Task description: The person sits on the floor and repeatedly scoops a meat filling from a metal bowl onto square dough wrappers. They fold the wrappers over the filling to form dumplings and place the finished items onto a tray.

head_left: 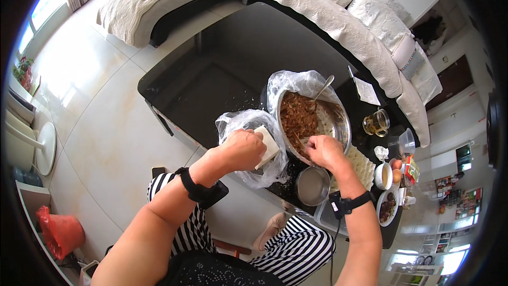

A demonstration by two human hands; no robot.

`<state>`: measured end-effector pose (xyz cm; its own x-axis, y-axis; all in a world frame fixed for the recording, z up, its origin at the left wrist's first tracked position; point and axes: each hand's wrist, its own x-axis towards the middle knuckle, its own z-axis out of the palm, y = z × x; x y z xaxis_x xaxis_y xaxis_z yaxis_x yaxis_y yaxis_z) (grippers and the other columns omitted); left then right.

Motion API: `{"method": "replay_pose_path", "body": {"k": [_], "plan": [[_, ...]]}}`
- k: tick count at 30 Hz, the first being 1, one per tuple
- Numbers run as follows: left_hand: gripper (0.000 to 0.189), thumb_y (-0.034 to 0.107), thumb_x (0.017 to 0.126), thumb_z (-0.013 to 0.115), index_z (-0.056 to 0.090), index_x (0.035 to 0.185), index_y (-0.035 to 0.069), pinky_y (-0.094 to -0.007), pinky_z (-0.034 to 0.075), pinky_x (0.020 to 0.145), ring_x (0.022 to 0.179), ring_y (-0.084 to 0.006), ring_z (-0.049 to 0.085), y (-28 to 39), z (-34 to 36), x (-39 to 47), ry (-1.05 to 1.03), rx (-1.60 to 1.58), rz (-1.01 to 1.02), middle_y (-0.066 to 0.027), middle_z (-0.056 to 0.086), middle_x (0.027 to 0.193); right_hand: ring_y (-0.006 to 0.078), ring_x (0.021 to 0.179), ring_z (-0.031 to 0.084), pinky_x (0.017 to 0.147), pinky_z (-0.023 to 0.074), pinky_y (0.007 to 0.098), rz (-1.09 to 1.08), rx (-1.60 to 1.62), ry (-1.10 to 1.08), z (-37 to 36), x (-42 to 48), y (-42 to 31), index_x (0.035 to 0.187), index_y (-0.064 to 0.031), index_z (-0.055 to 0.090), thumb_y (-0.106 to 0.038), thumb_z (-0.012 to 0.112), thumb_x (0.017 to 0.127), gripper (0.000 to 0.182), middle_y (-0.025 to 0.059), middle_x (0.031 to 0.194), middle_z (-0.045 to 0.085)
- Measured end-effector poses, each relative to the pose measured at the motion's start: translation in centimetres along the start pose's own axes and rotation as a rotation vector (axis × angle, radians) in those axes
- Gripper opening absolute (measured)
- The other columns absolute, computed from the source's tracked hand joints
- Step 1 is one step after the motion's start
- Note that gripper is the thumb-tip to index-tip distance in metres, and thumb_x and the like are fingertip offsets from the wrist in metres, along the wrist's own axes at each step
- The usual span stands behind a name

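My left hand (247, 149) grips a pale, squarish block that looks like a stack of dough wrappers (269, 145). Under and around it spreads a crumpled clear plastic bag (254, 119). My right hand (324, 150) is at the near rim of a large steel bowl (342, 121), pinching a thin wooden stick (298, 141), perhaps chopsticks. Its tip reaches into brown minced filling (297, 115), which lies mostly on the bowl's left side. A metal spoon (326, 85) leans on the far rim. Close to my right wrist sits a small metal bowl (312, 186) of cloudy liquid.
Beyond my right hand lies a cream-coloured, bumpy tray or sheet (360, 167). Further right stand a glass mug (375, 123), a white bowl (383, 176), eggs (397, 175) and a plate of dark food (387, 206). All are on a black table (238, 59), with a sofa (325, 20) behind.
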<state>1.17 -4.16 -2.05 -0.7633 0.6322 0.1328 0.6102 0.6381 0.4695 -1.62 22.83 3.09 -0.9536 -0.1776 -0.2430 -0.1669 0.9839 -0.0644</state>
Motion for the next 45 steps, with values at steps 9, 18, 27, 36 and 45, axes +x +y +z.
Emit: {"method": "replay_pose_path", "body": {"k": [9,18,27,36,45], "plan": [[0.01,0.01,0.089,0.059,0.06,0.09,0.0,-0.0298,0.047,0.063,0.069,-0.0125,0.054,-0.5,-1.5,0.9,0.35,-0.71,-0.312,-0.0043,0.056,0.073,0.0401,0.087,0.064,0.075,0.0501,0.0487,0.13,0.095,0.339,-3.4,-3.6,5.0,0.096,-0.0065,0.058,-0.017,0.057,0.092,0.012,0.0167,0.094,0.066],[0.018,0.024,0.101,0.056,0.06,0.102,0.007,-0.0221,0.044,0.068,0.076,-0.0043,0.053,-1.3,-1.0,2.7,0.437,-1.136,-0.482,0.0037,0.058,0.085,0.0372,0.087,0.06,0.077,0.0493,0.0449,0.069,0.264,0.51,0.6,-0.8,12.0,0.088,-0.0018,0.06,-0.009,0.064,0.087,0.008,0.017,0.091,0.058],[0.02,0.014,0.092,0.072,0.061,0.105,0.004,-0.023,0.051,0.077,0.086,-0.0073,0.062,-0.6,-1.6,3.3,0.13,-1.564,-0.422,-0.0012,0.066,0.098,0.0346,0.084,0.059,0.075,0.0482,0.0425,-0.09,0.32,0.59,-0.2,4.1,13.2,0.089,-0.0019,0.06,-0.006,0.064,0.086,0.006,0.0154,0.09,0.058],[0.007,0.015,0.099,0.06,0.059,0.101,0.008,-0.0305,0.054,0.081,0.092,-0.014,0.065,-0.2,-1.8,3.4,0.192,-2.019,-0.344,-0.0049,0.067,0.106,0.0316,0.079,0.062,0.072,0.0499,0.042,-0.239,0.101,0.22,-3.8,-0.4,7.4,0.085,-0.0086,0.063,-0.014,0.06,0.089,0.007,0.0095,0.081,0.062],[0.03,0.018,0.095,0.066,0.058,0.119,0.001,-0.0377,0.054,0.092,0.102,-0.0198,0.067,1.2,-0.3,5.1,0.205,-2.095,-0.432,-0.0093,0.068,0.11,0.0328,0.081,0.06,0.074,0.0485,0.0423,-0.25,0.08,0.058,-2.9,-0.1,7.6,0.08,-0.0059,0.066,-0.013,0.064,0.083,0.008,0.0105,0.077,0.061]]}}
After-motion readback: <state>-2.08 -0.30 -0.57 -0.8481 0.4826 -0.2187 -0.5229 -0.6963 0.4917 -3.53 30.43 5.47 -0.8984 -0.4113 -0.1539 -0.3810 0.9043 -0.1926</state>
